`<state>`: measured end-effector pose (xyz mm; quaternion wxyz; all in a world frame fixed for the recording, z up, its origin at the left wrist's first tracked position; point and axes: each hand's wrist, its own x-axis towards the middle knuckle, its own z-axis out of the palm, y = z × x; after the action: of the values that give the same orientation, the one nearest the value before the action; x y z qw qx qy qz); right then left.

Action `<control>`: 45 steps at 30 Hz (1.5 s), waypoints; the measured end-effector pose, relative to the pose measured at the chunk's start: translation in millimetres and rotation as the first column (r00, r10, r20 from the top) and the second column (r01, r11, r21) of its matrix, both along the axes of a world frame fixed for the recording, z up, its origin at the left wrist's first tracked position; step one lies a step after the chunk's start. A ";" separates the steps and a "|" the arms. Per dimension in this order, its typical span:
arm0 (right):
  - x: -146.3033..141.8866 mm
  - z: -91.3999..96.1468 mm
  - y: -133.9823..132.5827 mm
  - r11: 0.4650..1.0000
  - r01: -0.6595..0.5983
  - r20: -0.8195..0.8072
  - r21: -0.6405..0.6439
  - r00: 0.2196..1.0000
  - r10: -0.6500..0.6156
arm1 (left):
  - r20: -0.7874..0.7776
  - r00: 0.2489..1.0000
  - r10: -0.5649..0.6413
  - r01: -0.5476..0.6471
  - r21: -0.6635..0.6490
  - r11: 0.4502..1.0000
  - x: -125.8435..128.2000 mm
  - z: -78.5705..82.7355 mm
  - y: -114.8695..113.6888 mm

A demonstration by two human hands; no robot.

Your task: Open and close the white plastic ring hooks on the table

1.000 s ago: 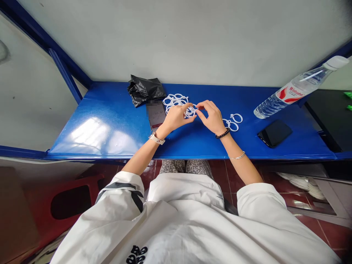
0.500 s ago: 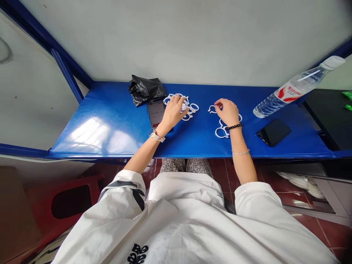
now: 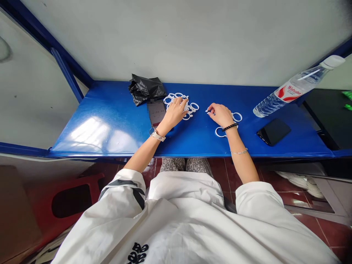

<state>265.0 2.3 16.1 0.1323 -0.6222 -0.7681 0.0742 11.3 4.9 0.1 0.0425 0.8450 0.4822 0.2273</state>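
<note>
My left hand [image 3: 173, 113] rests over a pile of white plastic curtain rings [image 3: 194, 106], its fingers touching them and the thumb apart. Part of the pile is hidden under that hand. To the right, my right hand [image 3: 220, 115] is closed in a pinch on an open ring with knobbed ends [image 3: 207, 110]; most of this ring is behind the fingers. Beside and under the right wrist lie more loose rings, one at the right [image 3: 237, 117] and another nearer the front edge [image 3: 219, 132].
A black plastic bag [image 3: 147, 88] and a phone with a running timer [image 3: 157, 112] lie left of the pile. Toward the right are a dark phone [image 3: 274, 132] and an upright water bottle [image 3: 291, 91]. The blue tabletop [image 3: 192, 143] meets a wall at the back.
My right hand has shifted a little left, and the ring in its fingers is now more covered. My left hand stays over the pile, with slight finger movement.
</note>
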 end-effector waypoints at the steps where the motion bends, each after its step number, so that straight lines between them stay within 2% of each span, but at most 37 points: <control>1: -1.4 0.7 -0.8 1.000 -0.010 0.004 -0.014 1.000 0.010 | 0.005 1.000 -0.008 0.008 0.006 1.000 -0.2 -0.1 0.1; 7: -6.9 -3.5 -1.5 0.994 -0.106 -0.017 -0.025 0.994 0.106 | 0.012 1.000 -0.013 0.012 0.073 0.997 -0.1 1.4 -0.2; 12: -12.3 -5.4 -2.6 0.983 -0.185 -0.044 -0.024 0.982 0.183 | -0.053 0.999 0.011 -0.009 0.025 1.000 3.6 6.7 -3.9; 16: -17.8 0.5 -7.2 0.976 -0.219 -0.168 -0.013 0.962 0.213 | -0.029 1.000 0.009 -0.008 0.022 1.000 5.3 9.3 -6.0; 18: -20.3 4.2 -9.7 0.966 -0.256 -0.303 0.016 0.920 0.249 | 0.003 1.000 -0.022 0.022 0.021 1.000 6.0 9.9 -7.0; 22: -23.9 9.0 -13.6 0.939 -0.334 -0.549 0.089 0.770 0.326 | 0.070 0.986 -0.155 0.154 0.008 0.988 9.7 9.8 -10.8; 32: -29.1 14.4 -18.4 0.905 -0.418 -0.788 0.080 0.530 0.314 | 0.126 0.956 -0.265 0.265 0.019 0.964 13.0 12.3 -14.8; 40: -35.7 12.7 -22.6 0.888 -0.455 -0.833 0.074 0.461 0.306 | 0.124 0.954 -0.272 0.269 0.041 0.962 18.0 7.8 -17.4; 45: -36.9 12.0 -22.6 0.891 -0.443 -0.836 0.101 0.447 0.317 | 0.194 0.938 -0.287 0.284 0.048 0.958 18.7 3.9 -16.3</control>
<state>228.1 -20.2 28.1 0.4195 -0.3288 -0.7231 0.4393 30.0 -11.4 4.0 0.1150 0.8793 0.3456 0.3067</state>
